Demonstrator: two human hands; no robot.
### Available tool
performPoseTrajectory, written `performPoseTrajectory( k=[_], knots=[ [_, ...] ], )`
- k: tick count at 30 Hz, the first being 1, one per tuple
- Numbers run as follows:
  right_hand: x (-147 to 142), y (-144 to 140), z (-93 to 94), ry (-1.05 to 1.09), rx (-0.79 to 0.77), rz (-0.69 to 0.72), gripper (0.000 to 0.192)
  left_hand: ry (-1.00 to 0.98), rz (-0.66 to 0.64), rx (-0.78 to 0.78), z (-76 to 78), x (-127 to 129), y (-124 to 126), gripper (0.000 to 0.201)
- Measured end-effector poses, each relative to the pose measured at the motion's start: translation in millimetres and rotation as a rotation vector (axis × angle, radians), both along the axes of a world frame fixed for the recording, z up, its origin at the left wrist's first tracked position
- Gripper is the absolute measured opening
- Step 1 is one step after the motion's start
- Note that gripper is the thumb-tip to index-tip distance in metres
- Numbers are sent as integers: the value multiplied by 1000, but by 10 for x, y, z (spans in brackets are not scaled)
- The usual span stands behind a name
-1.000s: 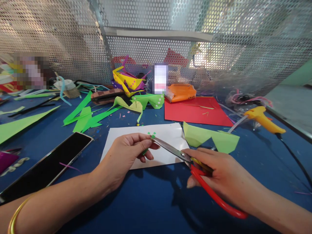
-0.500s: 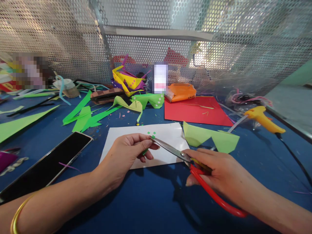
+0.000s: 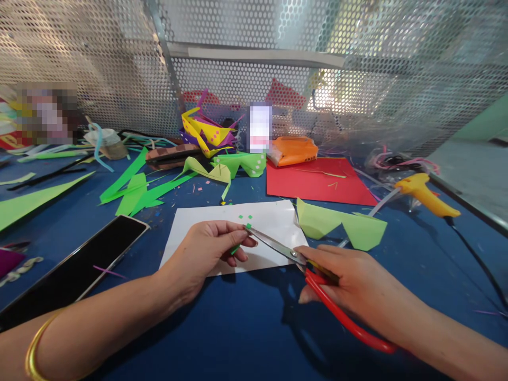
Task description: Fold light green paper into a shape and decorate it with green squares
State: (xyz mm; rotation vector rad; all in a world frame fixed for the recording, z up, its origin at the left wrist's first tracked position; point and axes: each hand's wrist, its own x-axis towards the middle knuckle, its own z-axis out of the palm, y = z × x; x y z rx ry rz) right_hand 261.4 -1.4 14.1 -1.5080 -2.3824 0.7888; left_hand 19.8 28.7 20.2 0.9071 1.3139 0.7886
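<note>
The blue table (image 3: 246,333) carries a white sheet (image 3: 270,216) lying flat near its middle. Just right of the sheet sits a notched pale green cutout (image 3: 363,228), and behind that a red sheet (image 3: 313,186) spreads out. Farther right rests a yellow glue gun (image 3: 431,196), its black cord trailing over the surface. On the left lies a dark-screened phone (image 3: 79,262), set at a slant; beyond it, bright green strips (image 3: 129,177) overlap, with a long light green piece (image 3: 32,206) toward the edge of view. Tiny paper scraps speckle the tabletop between strips and white sheet, and a brown checked pouch (image 3: 174,157) lies behind them
</note>
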Motion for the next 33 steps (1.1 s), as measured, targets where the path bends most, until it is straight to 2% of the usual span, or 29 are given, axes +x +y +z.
performPoseTrajectory(
  k=[6, 10, 15, 18, 24, 30, 33],
  knots=[
    [-22, 2, 40, -2, -48, -32, 23, -18, -10, -43, -41, -16, 37, 14],
    [43, 32, 90, 74, -22, -125, 20, -16, 6, 39, 22, -68, 88, 11],
    [123, 110, 91, 8, 125, -215, 33, -3, 145, 174, 160, -189, 192, 8],
    [93, 114, 100, -22, 148, -222, 43, 1, 158, 207, 204, -261, 248, 7],
    [-7, -41, 170, -108, 225, -115, 44, 13, 89, 184, 270, -378, 311, 12],
    [-64, -237, -17, -194, 359, 200, 41, -49, 31, 138, 346, -444, 265, 9],
    [-121, -278, -57, -250, 401, 286, 40, -85, 24, 102, 357, -477, 228, 16]
  ],
)
